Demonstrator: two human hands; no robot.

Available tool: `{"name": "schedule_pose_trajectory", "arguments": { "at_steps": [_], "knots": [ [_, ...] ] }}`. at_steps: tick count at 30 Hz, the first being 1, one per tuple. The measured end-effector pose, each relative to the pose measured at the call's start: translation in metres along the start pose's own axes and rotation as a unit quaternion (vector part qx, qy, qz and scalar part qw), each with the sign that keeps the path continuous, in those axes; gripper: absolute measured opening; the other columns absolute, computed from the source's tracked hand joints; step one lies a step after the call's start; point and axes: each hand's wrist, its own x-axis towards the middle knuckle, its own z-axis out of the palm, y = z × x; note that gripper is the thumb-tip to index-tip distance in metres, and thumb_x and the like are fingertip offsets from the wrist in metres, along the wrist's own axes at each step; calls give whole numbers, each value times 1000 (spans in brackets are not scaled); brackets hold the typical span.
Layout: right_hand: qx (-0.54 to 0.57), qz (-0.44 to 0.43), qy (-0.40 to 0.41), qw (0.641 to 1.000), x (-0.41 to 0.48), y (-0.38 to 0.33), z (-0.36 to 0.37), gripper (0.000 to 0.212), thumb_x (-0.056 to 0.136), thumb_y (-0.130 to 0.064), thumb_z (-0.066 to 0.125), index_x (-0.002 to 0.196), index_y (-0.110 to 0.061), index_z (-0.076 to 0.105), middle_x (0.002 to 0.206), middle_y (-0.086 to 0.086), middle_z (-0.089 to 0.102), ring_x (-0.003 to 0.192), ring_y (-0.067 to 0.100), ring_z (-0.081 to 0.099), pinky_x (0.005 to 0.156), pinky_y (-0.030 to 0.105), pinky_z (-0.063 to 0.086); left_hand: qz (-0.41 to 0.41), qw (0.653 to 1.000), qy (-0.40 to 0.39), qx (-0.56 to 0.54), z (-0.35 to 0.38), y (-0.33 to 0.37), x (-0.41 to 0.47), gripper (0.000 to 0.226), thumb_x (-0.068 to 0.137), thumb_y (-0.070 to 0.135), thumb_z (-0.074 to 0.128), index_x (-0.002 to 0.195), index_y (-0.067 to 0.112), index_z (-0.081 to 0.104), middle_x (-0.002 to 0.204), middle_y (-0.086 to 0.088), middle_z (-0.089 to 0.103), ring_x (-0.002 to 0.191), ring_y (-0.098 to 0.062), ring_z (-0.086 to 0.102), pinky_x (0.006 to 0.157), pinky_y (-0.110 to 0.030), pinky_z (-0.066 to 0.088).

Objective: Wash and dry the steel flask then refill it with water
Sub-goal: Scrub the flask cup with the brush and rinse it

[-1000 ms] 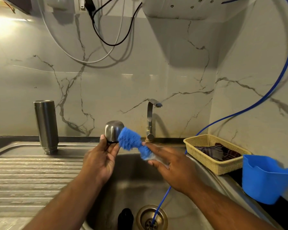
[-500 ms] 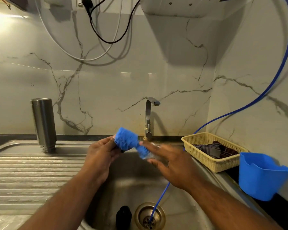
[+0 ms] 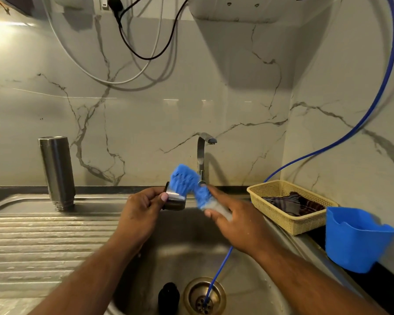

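My left hand (image 3: 141, 212) pinches the cap (image 3: 175, 201) over the back edge of the sink (image 3: 180, 246), with my thumb on its side. My right hand (image 3: 237, 221) grips the clear handle of the brush (image 3: 184, 178), and the blue bristles press against the cap. The flask (image 3: 57, 171) stands mouth down at the back edge of the drainboard (image 3: 32, 235), well apart from my hands. A basket (image 3: 282, 220) sits at the sink's right edge.

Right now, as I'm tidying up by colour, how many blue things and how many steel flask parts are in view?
Blue: 3 (brush, hose, tub)
Steel flask parts: 2 (body, cap)
Total: 5
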Motion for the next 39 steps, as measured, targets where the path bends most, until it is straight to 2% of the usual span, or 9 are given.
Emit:
{"name": "schedule_pose_trajectory", "arguments": {
  "at_steps": [5, 13, 18, 21, 23, 25, 29, 34, 39],
  "knots": [
    [-24, -23, -35, 999, -6, -9, 2, 58, 98, -57, 52, 145, -69, 20, 132, -18, 61, 108, 0, 58, 86, 21, 49, 6, 999, -6, 39, 0, -7, 4, 21, 103, 18, 52, 106, 32, 67, 100, 7, 75, 99, -8, 69, 95, -40, 55],
    [-24, 32, -37, 999, -4, -3, 0, 61, 97, -56, 56, 148, -62, 23, 128, -13, 64, 104, 3, 60, 80, 23, 49, 4, 999, -21, 40, 1, -19, 7, 23, 106, 24, 46, 110, 34, 66, 105, 5, 71, 104, -14, 66, 94, -40, 54],
    [-29, 87, -19, 996, -3, 10, 2, 63, 95, -57, 59, 152, -54, 30, 131, -12, 66, 110, 6, 62, 89, 29, 53, -106, 979, -29, -171, 3, -17, 9, 28, 109, 22, 41, 116, 14, 66, 114, -18, 69, 103, -30, 67, 93, -47, 55],
    [22, 97, 2, 995, -3, 10, 1, 65, 94, -60, 58, 153, -53, 29, 131, -12, 65, 111, 8, 62, 94, 33, 54, -164, 941, -68, -289, 3, -15, 10, 49, 99, 48, 56, 125, 7, 60, 120, -20, 69, 108, -31, 68, 91, -45, 57],
    [35, 96, 4, 995, -1, 9, 1, 65, 94, -61, 57, 152, -54, 28, 131, -13, 64, 110, 8, 62, 94, 35, 54, -154, 954, -101, -239, 3, -19, 9, 74, 72, 59, 80, 124, 11, 60, 117, -17, 69, 101, -26, 70, 83, -38, 59],
    [43, 101, -2, 994, -3, 6, 1, 64, 92, -62, 59, 148, -55, 28, 125, -14, 65, 104, 8, 63, 89, 36, 56, -134, 972, -118, -153, 4, -23, 8, 82, 53, 50, 91, 123, 20, 59, 117, -16, 68, 99, -26, 71, 84, -38, 61],
    [29, 95, -67, 993, -9, 1, -1, 59, 92, -61, 61, 140, -54, 29, 110, -16, 63, 90, 3, 60, 70, 25, 47, -70, 985, -156, -12, 0, -30, 8, 67, 63, 38, 94, 120, 36, 58, 117, -5, 63, 102, -26, 67, 86, -42, 61],
    [9, 80, -89, 993, -8, 1, -6, 69, 89, -65, 62, 147, -49, 30, 125, -16, 56, 100, 4, 55, 76, 22, 45, -85, 980, -117, -133, -13, -29, 14, 101, 46, 17, 99, 133, 32, 50, 126, -10, 61, 108, -28, 69, 79, -31, 61],
    [-85, -18, -101, 991, -10, -3, -12, 74, 84, -64, 68, 147, -52, 30, 137, -22, 47, 111, 3, 52, 86, 24, 46, -144, 933, -110, -309, -14, -25, 14, 41, 89, 27, 63, 127, 12, 63, 123, -23, 65, 102, -32, 67, 78, -39, 55]
  ]
}}
